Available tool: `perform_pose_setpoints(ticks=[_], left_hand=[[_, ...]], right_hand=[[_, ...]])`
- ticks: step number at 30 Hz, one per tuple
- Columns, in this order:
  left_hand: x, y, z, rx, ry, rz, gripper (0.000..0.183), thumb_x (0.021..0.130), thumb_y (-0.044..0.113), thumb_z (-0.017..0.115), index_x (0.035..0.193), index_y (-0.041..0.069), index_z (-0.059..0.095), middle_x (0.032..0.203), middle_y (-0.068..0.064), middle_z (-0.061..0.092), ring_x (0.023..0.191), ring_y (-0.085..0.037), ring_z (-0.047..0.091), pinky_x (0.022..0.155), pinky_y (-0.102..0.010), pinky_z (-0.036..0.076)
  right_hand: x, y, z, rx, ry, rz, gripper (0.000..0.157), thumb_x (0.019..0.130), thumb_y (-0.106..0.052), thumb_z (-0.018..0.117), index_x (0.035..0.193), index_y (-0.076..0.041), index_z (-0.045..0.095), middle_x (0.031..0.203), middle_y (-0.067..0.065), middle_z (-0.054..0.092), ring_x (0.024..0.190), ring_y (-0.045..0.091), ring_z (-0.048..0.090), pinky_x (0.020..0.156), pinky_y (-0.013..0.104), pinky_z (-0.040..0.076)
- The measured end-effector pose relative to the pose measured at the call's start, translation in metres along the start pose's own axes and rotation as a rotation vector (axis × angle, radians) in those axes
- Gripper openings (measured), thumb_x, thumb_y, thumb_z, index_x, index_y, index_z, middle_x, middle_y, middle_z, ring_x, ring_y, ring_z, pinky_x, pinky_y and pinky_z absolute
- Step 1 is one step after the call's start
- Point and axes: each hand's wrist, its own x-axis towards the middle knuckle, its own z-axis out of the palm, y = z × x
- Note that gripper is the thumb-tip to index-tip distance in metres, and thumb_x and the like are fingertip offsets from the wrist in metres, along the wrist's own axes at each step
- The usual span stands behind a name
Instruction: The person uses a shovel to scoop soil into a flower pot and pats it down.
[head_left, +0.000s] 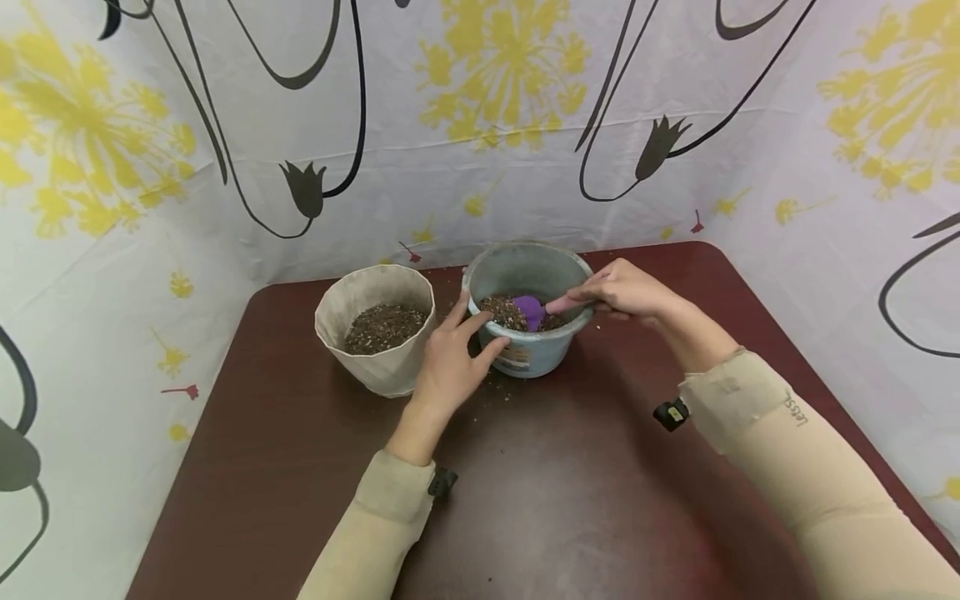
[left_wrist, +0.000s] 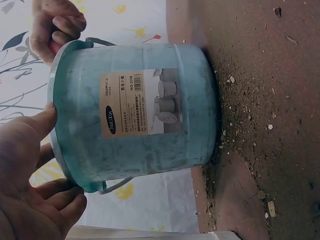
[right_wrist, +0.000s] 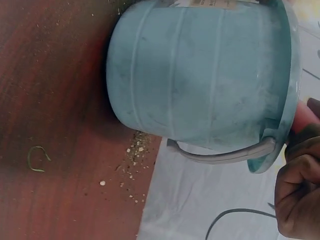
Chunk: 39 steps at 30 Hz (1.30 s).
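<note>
A light-blue bucket (head_left: 525, 354) with a paper label stands on the table, dark crumbly soil (head_left: 501, 312) inside it. My left hand (head_left: 452, 358) holds the bucket's near left rim, thumb and fingers spread along it. In the left wrist view the fingers (left_wrist: 62, 202) bend at the rim. My right hand (head_left: 626, 289) grips the pink handle of a small trowel (head_left: 530, 312) over the bucket's right rim. The trowel's purple blade lies in the soil. In the right wrist view the curled right hand (right_wrist: 300, 185) is beside the rim, and the blade is hidden.
A whitish faceted pot (head_left: 382, 371) with soil inside stands just left of the bucket. Soil crumbs (left_wrist: 250, 120) lie on the dark red table (head_left: 315, 500) around the bucket's base. The bucket's grey handle (right_wrist: 225, 156) hangs down its side. A patterned cloth (head_left: 480, 192) backs the table.
</note>
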Motion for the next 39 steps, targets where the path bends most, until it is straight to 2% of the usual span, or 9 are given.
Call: perform_pose_setpoints(ticks=[1, 5, 13, 19, 24, 31, 34, 37, 39], left_hand=[[0.0, 0.0, 0.0, 0.001, 0.002, 0.0, 0.05, 0.094, 0.046, 0.07, 0.132, 0.014, 0.069, 0.159, -0.017, 0.037, 0.134, -0.039, 0.05, 0.1, -0.049, 0.051], [0.0, -0.001, 0.001, 0.014, 0.002, -0.003, 0.05, 0.094, 0.047, 0.07, 0.132, 0.015, 0.069, 0.159, -0.016, 0.037, 0.134, -0.039, 0.051, 0.101, -0.049, 0.051], [-0.001, 0.0, 0.002, -0.004, -0.004, -0.013, 0.051, 0.094, 0.047, 0.07, 0.133, 0.015, 0.069, 0.159, -0.016, 0.037, 0.135, -0.039, 0.05, 0.101, -0.049, 0.05], [0.0, -0.001, 0.003, -0.019, 0.005, -0.005, 0.051, 0.094, 0.046, 0.071, 0.132, 0.013, 0.069, 0.159, -0.017, 0.037, 0.136, -0.038, 0.048, 0.101, -0.049, 0.051], [0.001, -0.002, 0.002, -0.029, 0.004, -0.01, 0.05, 0.094, 0.045, 0.072, 0.133, 0.014, 0.068, 0.16, -0.016, 0.036, 0.136, -0.038, 0.049, 0.1, -0.049, 0.051], [0.0, -0.002, 0.0, -0.013, -0.001, -0.023, 0.051, 0.094, 0.046, 0.07, 0.134, 0.014, 0.068, 0.16, -0.016, 0.035, 0.132, -0.04, 0.052, 0.096, -0.049, 0.053], [-0.001, -0.001, 0.0, -0.006, 0.002, -0.024, 0.052, 0.094, 0.047, 0.07, 0.133, 0.013, 0.068, 0.16, -0.016, 0.036, 0.131, -0.04, 0.053, 0.095, -0.049, 0.054], [-0.001, 0.0, 0.001, -0.006, 0.002, -0.021, 0.052, 0.094, 0.048, 0.07, 0.133, 0.014, 0.068, 0.16, -0.016, 0.036, 0.13, -0.041, 0.054, 0.094, -0.049, 0.054], [-0.001, 0.0, 0.002, -0.008, 0.004, -0.02, 0.051, 0.094, 0.048, 0.07, 0.134, 0.015, 0.068, 0.16, -0.015, 0.035, 0.13, -0.041, 0.054, 0.093, -0.049, 0.054]], right_hand=[[0.0, 0.001, 0.0, 0.04, 0.002, -0.005, 0.024, 0.101, -0.021, 0.064, 0.111, -0.005, 0.079, 0.103, 0.011, 0.077, 0.04, 0.01, 0.018, 0.04, 0.027, 0.021], [-0.001, 0.007, -0.002, 0.145, 0.034, 0.012, 0.027, 0.102, -0.021, 0.062, 0.113, -0.001, 0.077, 0.107, 0.009, 0.076, 0.042, 0.011, 0.016, 0.041, 0.028, 0.016], [-0.012, 0.013, -0.003, 0.196, 0.085, -0.023, 0.027, 0.103, -0.019, 0.06, 0.116, -0.002, 0.076, 0.107, 0.01, 0.076, 0.043, 0.013, 0.015, 0.041, 0.031, 0.014], [-0.028, 0.018, -0.013, 0.23, 0.129, -0.063, 0.029, 0.103, -0.02, 0.061, 0.118, 0.0, 0.075, 0.089, 0.004, 0.077, 0.049, 0.014, 0.012, 0.041, 0.032, 0.011], [-0.043, 0.026, -0.022, 0.27, 0.148, -0.056, 0.032, 0.104, -0.021, 0.06, 0.122, 0.002, 0.072, 0.104, 0.005, 0.077, 0.052, 0.014, 0.011, 0.042, 0.032, 0.009], [-0.06, 0.031, -0.02, 0.304, 0.21, -0.046, 0.025, 0.101, -0.023, 0.064, 0.113, -0.007, 0.079, 0.073, -0.007, 0.069, 0.051, 0.016, 0.01, 0.044, 0.034, 0.01], [-0.061, 0.032, -0.017, 0.287, 0.226, -0.064, 0.026, 0.102, -0.022, 0.063, 0.116, -0.005, 0.077, 0.095, -0.004, 0.078, 0.052, 0.017, 0.009, 0.045, 0.034, 0.01], [-0.063, 0.033, -0.015, 0.27, 0.243, -0.08, 0.028, 0.103, -0.022, 0.063, 0.118, -0.003, 0.075, 0.104, -0.001, 0.078, 0.052, 0.017, 0.009, 0.044, 0.035, 0.01], [-0.065, 0.033, -0.014, 0.269, 0.264, -0.071, 0.025, 0.102, -0.02, 0.064, 0.115, -0.005, 0.077, 0.101, -0.003, 0.078, 0.052, 0.017, 0.009, 0.045, 0.035, 0.01]])
